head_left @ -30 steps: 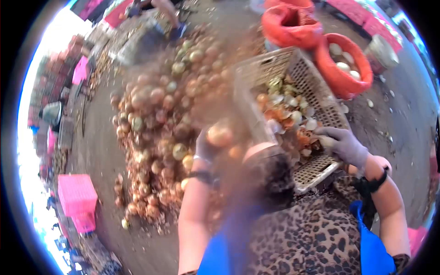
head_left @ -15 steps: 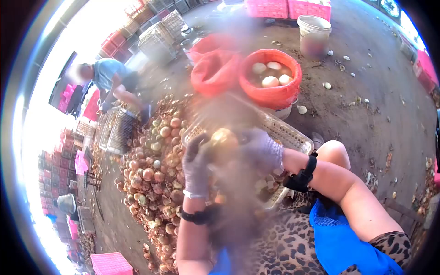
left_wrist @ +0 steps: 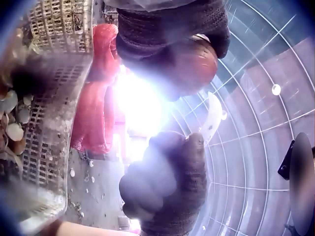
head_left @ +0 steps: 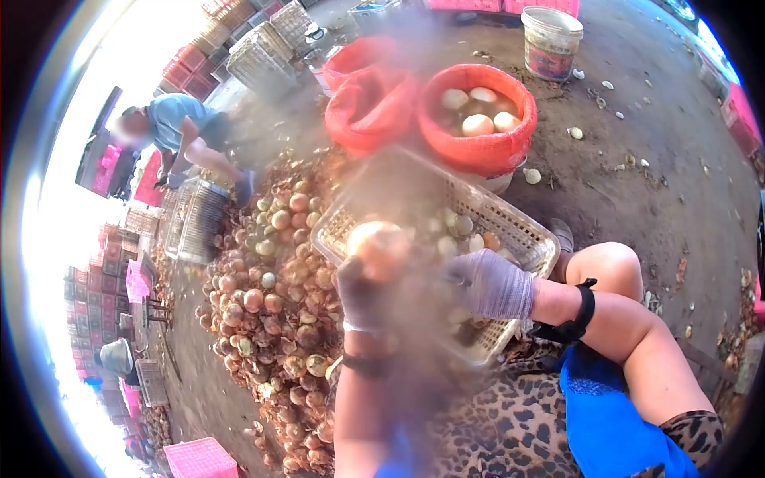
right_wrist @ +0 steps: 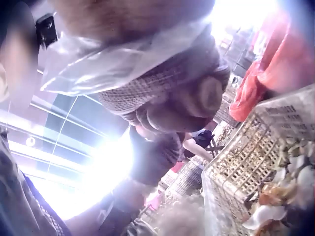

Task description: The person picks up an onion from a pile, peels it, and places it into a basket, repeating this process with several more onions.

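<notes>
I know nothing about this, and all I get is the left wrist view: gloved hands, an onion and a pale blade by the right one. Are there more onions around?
Observer: Yes. Besides the onion in the left hand, the head view shows a big heap of them on the ground, to the left of the crate.
Operator: Any peeled ones, apart from what's in the crate?
Observer: It seems so: past the crate, a red-rimmed bucket has four pale onions showing inside.
Operator: Is this worker alone?
Observer: No, the head view also shows another person in a blue top, stooping farther back.
</notes>
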Demonstrator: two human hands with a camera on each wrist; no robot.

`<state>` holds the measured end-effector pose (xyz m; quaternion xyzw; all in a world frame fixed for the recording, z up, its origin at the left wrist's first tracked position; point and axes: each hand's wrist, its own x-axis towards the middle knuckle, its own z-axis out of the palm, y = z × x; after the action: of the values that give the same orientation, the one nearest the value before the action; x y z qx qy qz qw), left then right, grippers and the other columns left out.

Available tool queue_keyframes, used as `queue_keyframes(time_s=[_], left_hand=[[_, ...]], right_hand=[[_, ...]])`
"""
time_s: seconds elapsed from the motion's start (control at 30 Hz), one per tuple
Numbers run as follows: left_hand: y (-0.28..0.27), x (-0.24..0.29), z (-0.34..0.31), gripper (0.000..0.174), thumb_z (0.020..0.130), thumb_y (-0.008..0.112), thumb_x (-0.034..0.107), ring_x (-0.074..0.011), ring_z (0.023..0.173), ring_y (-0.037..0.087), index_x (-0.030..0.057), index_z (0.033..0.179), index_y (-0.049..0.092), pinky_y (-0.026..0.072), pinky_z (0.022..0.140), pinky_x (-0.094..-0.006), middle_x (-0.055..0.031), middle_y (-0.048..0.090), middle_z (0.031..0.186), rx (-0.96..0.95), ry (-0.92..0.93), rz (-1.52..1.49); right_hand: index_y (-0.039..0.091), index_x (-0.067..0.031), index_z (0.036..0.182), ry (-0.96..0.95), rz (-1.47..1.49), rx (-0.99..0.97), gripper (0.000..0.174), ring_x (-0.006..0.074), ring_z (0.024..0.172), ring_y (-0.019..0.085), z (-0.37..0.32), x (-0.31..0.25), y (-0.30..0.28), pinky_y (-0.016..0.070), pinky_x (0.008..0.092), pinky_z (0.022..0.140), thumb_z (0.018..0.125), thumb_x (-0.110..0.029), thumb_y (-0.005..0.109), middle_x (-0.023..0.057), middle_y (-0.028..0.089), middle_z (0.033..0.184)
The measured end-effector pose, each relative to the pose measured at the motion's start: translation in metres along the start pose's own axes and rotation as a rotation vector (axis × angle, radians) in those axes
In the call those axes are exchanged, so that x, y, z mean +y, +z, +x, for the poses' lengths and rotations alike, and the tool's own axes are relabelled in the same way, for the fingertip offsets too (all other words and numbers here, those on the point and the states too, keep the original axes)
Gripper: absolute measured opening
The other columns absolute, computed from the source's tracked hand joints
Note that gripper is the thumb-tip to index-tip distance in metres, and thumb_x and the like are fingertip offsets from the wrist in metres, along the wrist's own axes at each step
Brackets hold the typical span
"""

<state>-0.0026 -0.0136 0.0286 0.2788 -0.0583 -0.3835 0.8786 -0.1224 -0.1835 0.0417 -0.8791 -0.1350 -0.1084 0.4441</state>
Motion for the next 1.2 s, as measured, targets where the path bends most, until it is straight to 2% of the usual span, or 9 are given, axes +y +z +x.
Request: queue_keyframes(time_s=[0.3, 0.5, 0.6, 0.73, 0.87, 1.0, 1.03, 1.1, 1.2], left_hand=[[-0.02, 0.007, -0.004, 0.067, 0.074, 0.042, 0.04, -0.0343, 0.1, 0.052, -0.0055, 0.123, 0.042, 0.0449, 0.087, -0.0468, -0.0221, 0.049, 0.116, 0.068, -0.011, -0.058], [-0.004, 0.008, -0.02, 0.065, 0.075, 0.062, 0.05, -0.0212, 0.098, 0.054, 0.0024, 0.118, 0.047, 0.0476, 0.082, -0.0315, -0.0119, 0.052, 0.111, -0.039, 0.006, 0.179], [-0.012, -0.004, -0.014, 0.077, 0.084, 0.035, 0.066, -0.0319, 0.091, 0.058, -0.0023, 0.115, 0.049, 0.0494, 0.08, -0.0419, -0.0187, 0.057, 0.103, 0.093, -0.038, -0.152], [0.0, -0.012, -0.02, 0.074, 0.085, 0.032, 0.066, -0.0291, 0.091, 0.058, 0.0014, 0.114, 0.052, 0.0493, 0.079, -0.0399, -0.0179, 0.058, 0.103, 0.02, -0.041, -0.09], [-0.014, -0.006, -0.014, 0.076, 0.083, 0.034, 0.067, -0.0293, 0.094, 0.058, 0.0017, 0.12, 0.047, 0.0483, 0.081, -0.0402, -0.0167, 0.057, 0.11, 0.071, 0.018, 0.229], [0.005, -0.008, -0.013, 0.094, 0.07, 0.053, 0.075, -0.0278, 0.1, 0.056, 0.0024, 0.128, 0.042, 0.0463, 0.088, -0.0407, -0.0163, 0.054, 0.115, 0.017, 0.046, 0.536], [0.039, -0.012, -0.014, 0.103, 0.058, 0.067, 0.074, -0.0253, 0.105, 0.053, 0.0046, 0.13, 0.041, 0.0446, 0.092, -0.0399, -0.0148, 0.052, 0.116, 0.228, 0.156, 0.733], [0.037, -0.013, -0.016, 0.067, 0.075, 0.063, 0.036, -0.0212, 0.091, 0.057, 0.0062, 0.13, 0.038, 0.0512, 0.078, -0.0326, -0.0124, 0.052, 0.111, 0.027, 0.41, 0.985], [0.008, -0.014, -0.015, 0.09, 0.066, 0.067, 0.063, -0.0254, 0.111, 0.046, 0.0048, 0.129, 0.04, 0.0406, 0.096, -0.0404, -0.0128, 0.046, 0.122, 0.069, 0.131, 0.739]], right_hand=[[0.063, -0.0065, 0.079, 0.14, -0.029, -0.118, 0.018, 0.0301, 0.065, 0.063, 0.012, -0.001, 0.011, 0.0497, 0.039, 0.059, 0.076, -0.024, 0.058, 0.0131, 0.062, 0.071], [0.067, -0.0054, 0.083, 0.352, -0.291, -0.398, 0.028, 0.0325, 0.071, 0.065, 0.024, -0.007, -0.002, 0.0513, 0.0396, 0.066, 0.075, -0.031, 0.059, 0.0175, 0.065, 0.073], [0.069, -0.0061, 0.084, 0.448, -0.322, -0.424, 0.033, 0.0332, 0.073, 0.066, 0.029, -0.012, -0.005, 0.0516, 0.0403, 0.067, 0.077, -0.036, 0.057, 0.0183, 0.065, 0.075], [0.069, -0.0062, 0.082, 0.493, -0.272, -0.418, 0.036, 0.0333, 0.074, 0.066, 0.027, -0.018, -0.016, 0.0517, 0.0412, 0.067, 0.079, -0.039, 0.054, 0.0185, 0.066, 0.076], [0.069, -0.0072, 0.078, 0.47, -0.393, -0.355, 0.027, 0.0308, 0.068, 0.064, 0.022, -0.003, -0.009, 0.0497, 0.0399, 0.062, 0.076, -0.03, 0.056, 0.0149, 0.065, 0.072], [0.07, -0.0095, 0.069, 0.229, -0.454, -0.403, 0.011, 0.0244, 0.059, 0.061, 0.011, 0.006, -0.008, 0.046, 0.0362, 0.052, 0.071, -0.013, 0.059, 0.0072, 0.063, 0.066], [0.07, -0.0088, 0.071, 0.225, -0.44, -0.415, 0.014, 0.0255, 0.061, 0.062, 0.011, 0.007, -0.009, 0.047, 0.0368, 0.055, 0.072, -0.016, 0.058, 0.0088, 0.063, 0.068], [0.07, -0.0065, 0.076, 0.268, -0.405, -0.452, 0.022, 0.0297, 0.069, 0.064, 0.013, 0.009, -0.008, 0.0499, 0.0389, 0.063, 0.075, -0.023, 0.056, 0.0138, 0.065, 0.074], [0.07, -0.0048, 0.08, 0.374, -0.365, -0.454, 0.026, 0.0326, 0.075, 0.066, 0.014, 0.002, -0.005, 0.0517, 0.0404, 0.069, 0.076, -0.026, 0.055, 0.0177, 0.066, 0.078]])
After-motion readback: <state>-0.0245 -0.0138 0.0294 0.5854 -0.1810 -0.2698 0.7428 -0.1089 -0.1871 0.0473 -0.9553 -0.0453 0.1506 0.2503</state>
